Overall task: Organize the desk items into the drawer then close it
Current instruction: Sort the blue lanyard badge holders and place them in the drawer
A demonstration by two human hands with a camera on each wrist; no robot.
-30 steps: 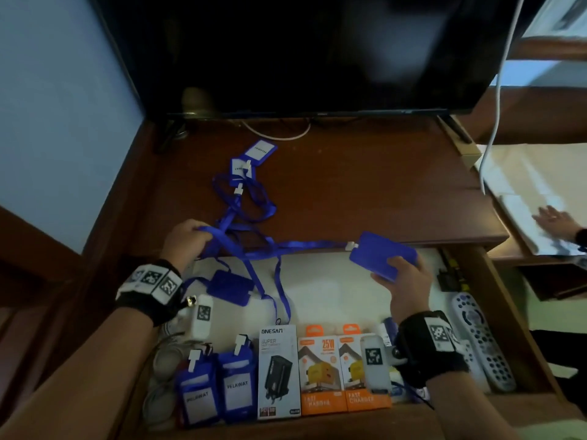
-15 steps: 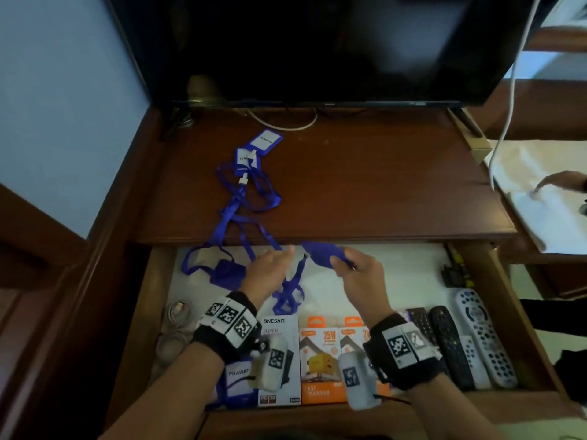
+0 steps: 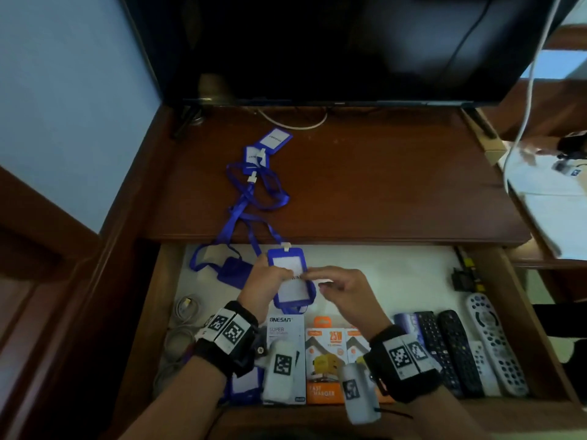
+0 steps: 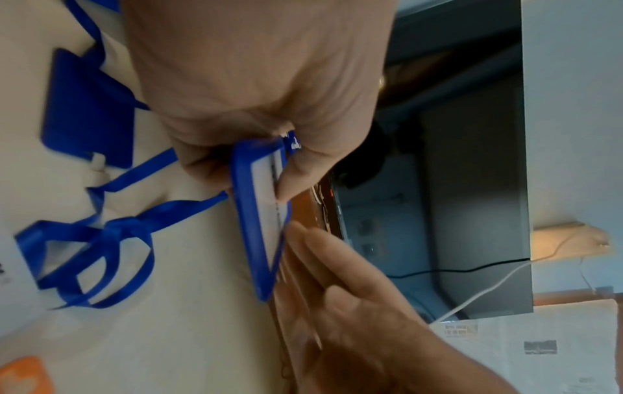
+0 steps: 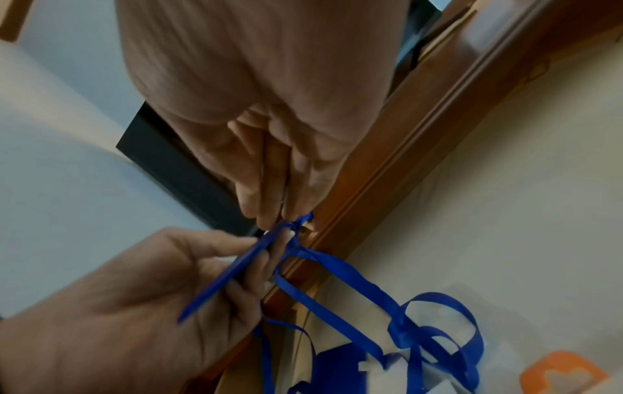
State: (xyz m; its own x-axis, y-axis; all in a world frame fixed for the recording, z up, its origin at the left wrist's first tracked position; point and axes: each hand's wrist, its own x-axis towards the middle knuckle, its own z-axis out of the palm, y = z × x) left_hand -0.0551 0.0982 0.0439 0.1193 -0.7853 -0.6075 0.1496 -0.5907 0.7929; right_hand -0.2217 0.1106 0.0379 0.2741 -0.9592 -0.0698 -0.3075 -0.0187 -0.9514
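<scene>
Left hand [image 3: 265, 281] pinches the blue badge holder [image 3: 290, 279] over the open drawer [image 3: 413, 274] (lanyard [image 3: 254, 198] trailing toward twelve o'clock); right hand [image 3: 341, 289], fingers relaxed, alongside. Best gather the strap before laying it down.

Home room, television [image 3: 317, 42], wooden desk [image 3: 381, 185]

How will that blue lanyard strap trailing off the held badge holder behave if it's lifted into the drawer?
Probably floppy: the blue lanyard strap lies in loose loops across the desk. Likely to snag, since it is tangled with other straps and badges there. The badge holder looks stiffer; it keeps flat while the left hand pinches its edge.
</scene>
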